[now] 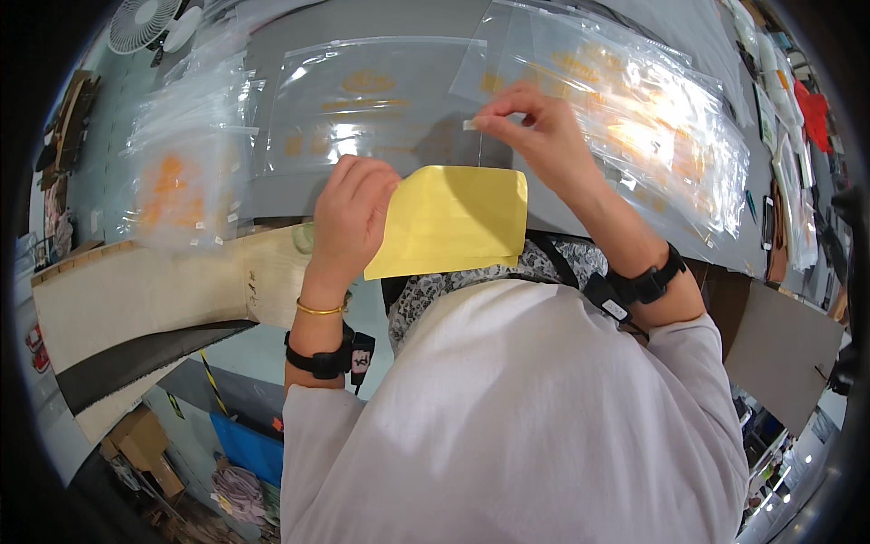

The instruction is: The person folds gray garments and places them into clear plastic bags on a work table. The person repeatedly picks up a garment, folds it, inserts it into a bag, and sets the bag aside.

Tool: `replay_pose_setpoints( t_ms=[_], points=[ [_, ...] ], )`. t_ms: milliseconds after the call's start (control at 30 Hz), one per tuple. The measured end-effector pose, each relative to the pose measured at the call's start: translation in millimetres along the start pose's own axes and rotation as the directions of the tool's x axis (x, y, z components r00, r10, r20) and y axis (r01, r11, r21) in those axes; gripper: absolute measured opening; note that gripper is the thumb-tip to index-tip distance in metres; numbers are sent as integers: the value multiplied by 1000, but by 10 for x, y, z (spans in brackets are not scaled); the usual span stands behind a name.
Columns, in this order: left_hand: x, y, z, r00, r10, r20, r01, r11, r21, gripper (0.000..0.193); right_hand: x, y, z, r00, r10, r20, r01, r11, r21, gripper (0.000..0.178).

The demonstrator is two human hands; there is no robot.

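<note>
My left hand (356, 210) pinches the left edge of a yellow sheet of paper (462, 218), which hangs over the table's near edge in front of my body. Between the thumb and fingertips of my right hand (541, 136) is a small white label (469, 125), held above the table. Just beyond both hands a clear zip bag (308, 100) with orange print lies flat, its lower right part below the label. Whether the label touches the bag, I cannot tell.
At the left is a stack of clear bags (181, 145), several with small white labels near their corners. A wide glossy pile of printed bags (652, 136) covers the right side. A white fan (143, 25) stands far left; a pen (750, 207) lies right.
</note>
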State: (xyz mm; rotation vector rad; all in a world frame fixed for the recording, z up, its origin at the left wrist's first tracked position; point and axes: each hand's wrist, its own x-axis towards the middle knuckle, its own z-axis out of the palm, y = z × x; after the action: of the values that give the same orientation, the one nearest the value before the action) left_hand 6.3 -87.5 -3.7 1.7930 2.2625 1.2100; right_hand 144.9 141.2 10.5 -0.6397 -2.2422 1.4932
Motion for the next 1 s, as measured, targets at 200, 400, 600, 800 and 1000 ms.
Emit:
replay_pose_setpoints(
  t_ms=[200, 400, 600, 800, 1000],
  points=[
    [-63, -108, 229, 979, 139, 147, -131, 989, -65, 10, -65, 276, 437, 998, 40, 38, -29, 961, -274, 13],
    [-44, -139, 255, 972, 129, 198, -113, 989, -93, 9, -156, 322, 433, 999, -13, -34, 1, 948, -318, 11],
    [22, -176, 298, 955, 174, 241, -164, 984, -64, 10, -145, 347, 509, 998, -37, -51, 21, 958, -286, 12],
    [17, -146, 342, 953, 192, 233, -195, 981, -11, 11, -99, 128, 343, 974, -183, 131, 214, 566, -796, 20],
    [1, -108, 343, 969, 166, 184, -160, 986, -47, 10, 789, 34, 289, 922, -349, 168, 317, 432, -844, 34]
  ],
)
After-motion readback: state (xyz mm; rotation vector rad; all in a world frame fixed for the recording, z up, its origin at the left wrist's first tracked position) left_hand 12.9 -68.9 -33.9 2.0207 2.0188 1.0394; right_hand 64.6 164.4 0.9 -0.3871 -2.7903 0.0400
